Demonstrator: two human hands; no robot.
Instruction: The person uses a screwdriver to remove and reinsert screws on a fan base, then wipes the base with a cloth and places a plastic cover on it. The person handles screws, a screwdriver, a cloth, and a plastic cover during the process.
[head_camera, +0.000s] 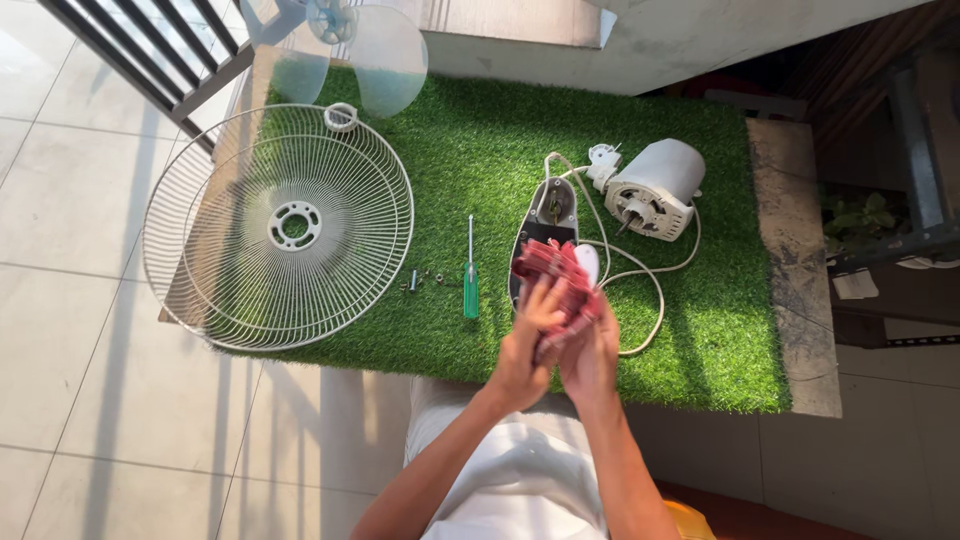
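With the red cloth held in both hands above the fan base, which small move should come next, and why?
Probably lower the red cloth onto the fan base and wipe it. Both the left hand and right hand already grip the cloth directly over the base, while the green screwdriver and motor housing lie untouched on the artificial grass mat.

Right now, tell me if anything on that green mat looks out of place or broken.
The fan is in pieces: wire grille hangs over the artificial grass mat edge, motor lies on its side, small screws lie loose beside the screwdriver. Both hands hold a red cloth.
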